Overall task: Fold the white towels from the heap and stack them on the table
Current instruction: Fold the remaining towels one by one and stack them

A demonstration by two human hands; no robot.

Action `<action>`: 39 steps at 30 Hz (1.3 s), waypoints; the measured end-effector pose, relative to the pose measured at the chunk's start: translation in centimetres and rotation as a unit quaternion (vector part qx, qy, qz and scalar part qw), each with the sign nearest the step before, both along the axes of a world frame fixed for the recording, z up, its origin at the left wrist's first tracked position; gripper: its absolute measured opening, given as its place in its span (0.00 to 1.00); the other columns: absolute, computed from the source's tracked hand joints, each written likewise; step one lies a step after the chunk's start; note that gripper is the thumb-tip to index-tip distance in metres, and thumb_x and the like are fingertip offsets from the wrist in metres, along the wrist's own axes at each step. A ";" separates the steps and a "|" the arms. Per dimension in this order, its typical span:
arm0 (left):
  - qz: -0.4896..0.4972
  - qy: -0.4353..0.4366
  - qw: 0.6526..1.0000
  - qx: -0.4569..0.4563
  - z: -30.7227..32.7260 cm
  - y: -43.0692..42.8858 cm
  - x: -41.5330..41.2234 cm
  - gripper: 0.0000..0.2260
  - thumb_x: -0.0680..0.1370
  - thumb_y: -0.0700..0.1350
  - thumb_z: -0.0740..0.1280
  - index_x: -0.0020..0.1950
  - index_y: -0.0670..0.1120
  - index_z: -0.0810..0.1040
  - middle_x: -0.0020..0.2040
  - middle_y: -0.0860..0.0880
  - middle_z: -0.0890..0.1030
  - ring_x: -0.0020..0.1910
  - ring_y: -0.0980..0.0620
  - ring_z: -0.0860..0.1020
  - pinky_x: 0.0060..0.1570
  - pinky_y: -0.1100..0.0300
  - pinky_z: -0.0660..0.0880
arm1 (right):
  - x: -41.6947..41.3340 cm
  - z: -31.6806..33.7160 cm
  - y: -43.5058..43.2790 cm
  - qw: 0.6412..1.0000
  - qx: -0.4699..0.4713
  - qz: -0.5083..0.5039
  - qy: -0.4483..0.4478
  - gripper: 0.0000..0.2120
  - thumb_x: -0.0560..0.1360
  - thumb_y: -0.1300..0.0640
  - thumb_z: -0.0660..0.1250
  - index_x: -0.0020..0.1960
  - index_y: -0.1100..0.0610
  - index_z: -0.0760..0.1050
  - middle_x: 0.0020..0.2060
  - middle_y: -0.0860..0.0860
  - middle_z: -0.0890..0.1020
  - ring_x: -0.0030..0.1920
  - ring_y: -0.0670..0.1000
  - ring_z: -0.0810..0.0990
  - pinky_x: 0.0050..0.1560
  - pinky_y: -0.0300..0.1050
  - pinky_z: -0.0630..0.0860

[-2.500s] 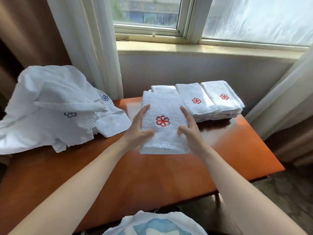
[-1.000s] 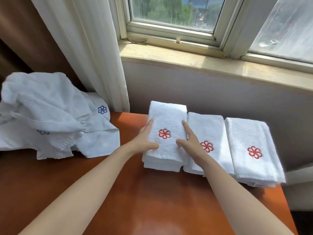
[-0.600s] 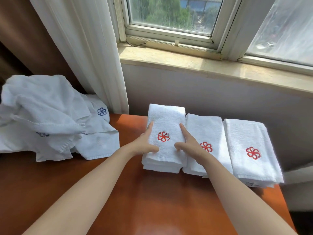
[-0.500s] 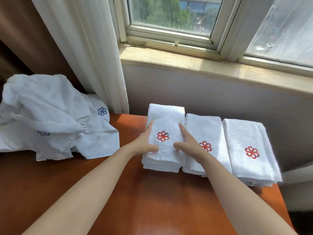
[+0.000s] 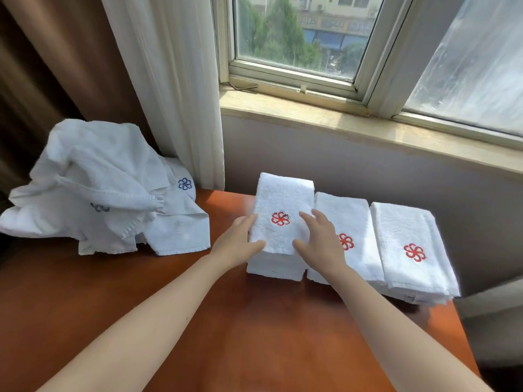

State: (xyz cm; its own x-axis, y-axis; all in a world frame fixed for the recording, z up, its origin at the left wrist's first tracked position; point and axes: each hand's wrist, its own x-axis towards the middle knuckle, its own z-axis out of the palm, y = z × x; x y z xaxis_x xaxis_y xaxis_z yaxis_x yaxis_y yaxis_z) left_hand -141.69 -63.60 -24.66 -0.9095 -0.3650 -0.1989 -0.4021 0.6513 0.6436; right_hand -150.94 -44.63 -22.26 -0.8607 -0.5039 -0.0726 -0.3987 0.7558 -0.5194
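Plainly, red flower emblem (image 5: 280, 218) tops folded towel (image 5: 283, 193).

Strong daylight comes in from the window (image 5: 294, 38) on the far side, and its right pane (image 5: 467, 60) is washed-out glare. The folded towels (image 5: 407, 236) are close to blown-out white, while the brown curtain (image 5: 42, 66) at far left is dim. A soft sheen lies on the counter (image 5: 254, 335), with a small dark shadow at its right edge. The window's straight lines lean and bow toward the edges.
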 end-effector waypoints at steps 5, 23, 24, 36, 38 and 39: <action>0.000 0.016 0.999 -0.038 1.2 -0.6 3.7 0.30 0.78 0.55 0.66 0.78 0.55 0.60 0.76 0.54 0.63 0.69 0.53 0.70 0.63 0.50 0.74 | 3.5 1.4 -1.8 0.992 0.001 0.092 0.087 0.29 0.73 0.57 0.68 0.73 0.52 0.70 0.75 0.52 0.65 0.74 0.55 0.64 0.66 0.48 0.67; 0.089 -0.067 0.983 -0.147 3.1 -15.7 20.1 0.29 0.78 0.50 0.65 0.78 0.54 0.59 0.77 0.53 0.62 0.72 0.49 0.67 0.65 0.51 0.69 | 14.4 2.1 -19.8 0.929 0.113 0.318 0.150 0.32 0.76 0.52 0.65 0.78 0.48 0.59 0.79 0.52 0.56 0.79 0.53 0.49 0.78 0.50 0.46; 0.083 -0.069 0.981 -0.162 3.4 -17.1 20.6 0.29 0.78 0.50 0.65 0.78 0.53 0.59 0.77 0.54 0.62 0.72 0.49 0.67 0.65 0.50 0.69 | 14.8 2.3 -21.1 0.927 0.114 0.321 0.157 0.32 0.76 0.52 0.65 0.78 0.48 0.59 0.79 0.52 0.56 0.79 0.53 0.49 0.78 0.50 0.45; 0.039 -0.039 0.955 -0.291 6.3 -31.8 23.0 0.32 0.78 0.47 0.66 0.80 0.51 0.56 0.79 0.49 0.59 0.77 0.47 0.58 0.75 0.51 0.56 | 18.5 4.7 -35.8 0.935 0.075 0.304 0.166 0.33 0.75 0.53 0.65 0.78 0.48 0.59 0.78 0.51 0.57 0.79 0.52 0.50 0.77 0.50 0.45; 0.044 -0.023 0.957 -0.286 6.7 -33.7 22.5 0.33 0.78 0.47 0.66 0.80 0.51 0.56 0.79 0.49 0.59 0.77 0.47 0.58 0.75 0.51 0.56 | 18.3 5.3 -37.9 0.939 0.061 0.294 0.170 0.34 0.75 0.53 0.65 0.78 0.49 0.58 0.78 0.51 0.57 0.79 0.53 0.50 0.77 0.49 0.46; 0.046 -0.016 0.957 -0.286 7.0 -34.7 22.3 0.33 0.78 0.47 0.66 0.80 0.51 0.56 0.79 0.49 0.59 0.77 0.46 0.58 0.75 0.51 0.56 | 18.1 5.6 -38.8 0.941 0.054 0.286 0.172 0.34 0.74 0.54 0.65 0.78 0.48 0.58 0.78 0.51 0.57 0.79 0.53 0.51 0.76 0.48 0.47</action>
State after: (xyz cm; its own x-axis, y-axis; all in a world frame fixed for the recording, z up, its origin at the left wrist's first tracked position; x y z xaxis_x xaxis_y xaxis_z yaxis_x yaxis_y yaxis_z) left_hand -119.42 -98.27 -17.67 -0.8654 -0.5002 0.0295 -0.4878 0.8544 0.1790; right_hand -132.82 -83.46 -16.67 -0.4323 -0.8980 0.0824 -0.8871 0.4071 -0.2174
